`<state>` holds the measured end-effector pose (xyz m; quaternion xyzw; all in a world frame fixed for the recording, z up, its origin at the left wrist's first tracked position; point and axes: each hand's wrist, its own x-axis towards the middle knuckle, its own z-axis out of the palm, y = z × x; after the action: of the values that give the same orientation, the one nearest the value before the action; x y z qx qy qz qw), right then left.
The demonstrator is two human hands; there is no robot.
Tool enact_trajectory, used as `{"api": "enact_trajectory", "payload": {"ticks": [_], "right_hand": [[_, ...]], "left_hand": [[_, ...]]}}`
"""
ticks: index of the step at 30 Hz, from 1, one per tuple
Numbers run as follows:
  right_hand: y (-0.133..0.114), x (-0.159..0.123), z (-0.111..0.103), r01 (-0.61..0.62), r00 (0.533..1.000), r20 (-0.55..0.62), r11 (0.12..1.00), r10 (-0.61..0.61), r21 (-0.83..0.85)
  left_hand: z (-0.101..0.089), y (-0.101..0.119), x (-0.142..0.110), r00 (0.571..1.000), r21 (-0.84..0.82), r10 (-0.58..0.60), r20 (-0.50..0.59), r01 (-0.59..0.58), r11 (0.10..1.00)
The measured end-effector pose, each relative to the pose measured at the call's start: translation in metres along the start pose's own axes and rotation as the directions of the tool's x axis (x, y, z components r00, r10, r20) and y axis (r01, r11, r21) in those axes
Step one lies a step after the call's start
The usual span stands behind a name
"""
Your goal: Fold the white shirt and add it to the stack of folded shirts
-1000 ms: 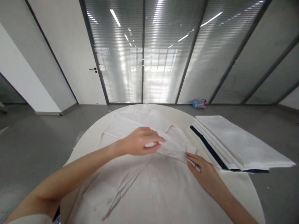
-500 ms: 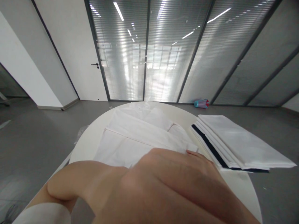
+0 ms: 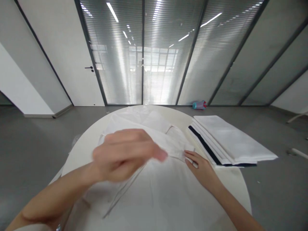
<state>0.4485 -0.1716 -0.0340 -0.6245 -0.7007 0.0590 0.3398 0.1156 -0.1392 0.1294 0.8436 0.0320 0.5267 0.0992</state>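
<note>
A white button-up shirt [image 3: 154,189] lies spread on a round white table [image 3: 228,183], with its upper part folded over into creased layers. My left hand [image 3: 122,154] is motion-blurred above the middle of the shirt, its fingertips at a fold. My right hand [image 3: 201,170] rests at the shirt's right edge, with its fingers pinching the folded fabric. A stack of folded white garments [image 3: 228,139] with dark navy edging lies on the table to the right of my right hand.
Grey floor surrounds the table. A blue and red bottle [image 3: 199,105] lies on the floor by a glass partition with blinds [image 3: 144,54]. A white door [image 3: 72,54] stands at the back left, and a white rod [image 3: 297,153] lies at the right.
My left arm, which crossed close before the camera half a second ago, is back low over the shirt. My right hand stays at the fold. The view has shifted slightly.
</note>
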Motion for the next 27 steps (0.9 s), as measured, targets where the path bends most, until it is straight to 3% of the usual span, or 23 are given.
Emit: {"api": "enact_trajectory", "payload": {"ticks": [2,4,6,8,9,11,15,18,21,25,27], "right_hand": [[0.002,0.002,0.0,0.009,0.998,-0.055,1.0,-0.008,0.025],[0.006,0.01,-0.003,-0.023,0.995,-0.097,0.999,0.026,0.029],[0.007,0.024,-0.01,-0.069,0.995,-0.076,0.998,0.068,-0.01],[0.006,0.042,-0.017,-0.06,0.998,0.013,0.995,0.061,-0.075],[0.004,0.051,-0.021,-0.043,0.996,0.07,0.993,0.051,-0.107],[0.0,0.065,-0.023,-0.036,0.985,0.16,0.984,0.065,-0.177],[-0.004,0.072,-0.012,-0.133,0.973,0.131,0.931,0.187,-0.34],[-0.004,0.066,-0.003,-0.135,0.975,0.124,0.936,0.184,-0.325],[-0.005,0.062,-0.002,-0.144,0.98,0.093,0.951,0.176,-0.274],[-0.01,0.061,-0.006,-0.177,0.983,0.002,0.948,0.185,-0.265],[-0.01,0.06,-0.006,-0.175,0.983,0.008,0.947,0.183,-0.268]], "left_hand": [[0.009,-0.048,0.003,0.992,0.13,-0.115,0.06,0.106,0.986],[0.019,-0.102,-0.014,0.941,0.327,-0.311,0.137,0.253,0.91],[0.024,-0.153,-0.042,0.797,0.529,-0.57,0.201,0.401,0.748],[0.026,-0.193,-0.07,0.658,0.648,-0.713,0.244,0.436,0.624],[0.026,-0.207,-0.081,0.602,0.686,-0.755,0.261,0.434,0.584],[0.027,-0.221,-0.099,0.548,0.72,-0.79,0.275,0.427,0.547],[0.031,-0.225,-0.117,0.517,0.73,-0.812,0.271,0.44,0.523],[0.032,-0.225,-0.121,0.509,0.732,-0.818,0.269,0.444,0.517],[0.032,-0.225,-0.119,0.53,0.756,-0.814,0.239,0.425,0.498],[0.035,-0.221,-0.113,0.597,0.799,-0.785,0.164,0.386,0.461],[0.038,-0.218,-0.111,0.589,0.798,-0.789,0.174,0.385,0.463]]}}
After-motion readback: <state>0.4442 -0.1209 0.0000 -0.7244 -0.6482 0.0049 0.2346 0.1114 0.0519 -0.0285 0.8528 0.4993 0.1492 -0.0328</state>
